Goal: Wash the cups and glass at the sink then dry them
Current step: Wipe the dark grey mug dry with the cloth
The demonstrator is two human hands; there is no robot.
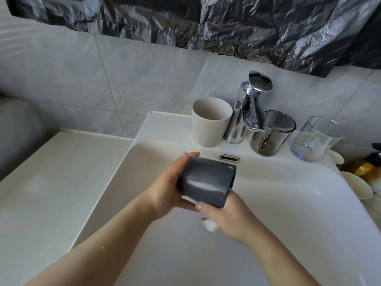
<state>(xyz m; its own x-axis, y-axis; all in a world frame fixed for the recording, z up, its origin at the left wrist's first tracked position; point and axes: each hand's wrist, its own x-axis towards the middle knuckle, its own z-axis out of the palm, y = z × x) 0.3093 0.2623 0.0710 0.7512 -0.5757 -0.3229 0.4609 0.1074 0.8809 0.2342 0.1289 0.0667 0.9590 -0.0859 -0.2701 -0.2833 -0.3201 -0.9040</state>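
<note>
Over the sink basin [268, 203], holding the dark cup [206, 180] on its side, long axis left to right, left hand [165, 195] wrapped around its base end, right hand [231, 215] beneath the mouth end, fingers hidden, apparently clutching something white.

Soft daylight fills my view, glare streaks the chrome faucet [245, 112] and dark cup [206, 181], my hands blur slightly, and the edges bow.
</note>
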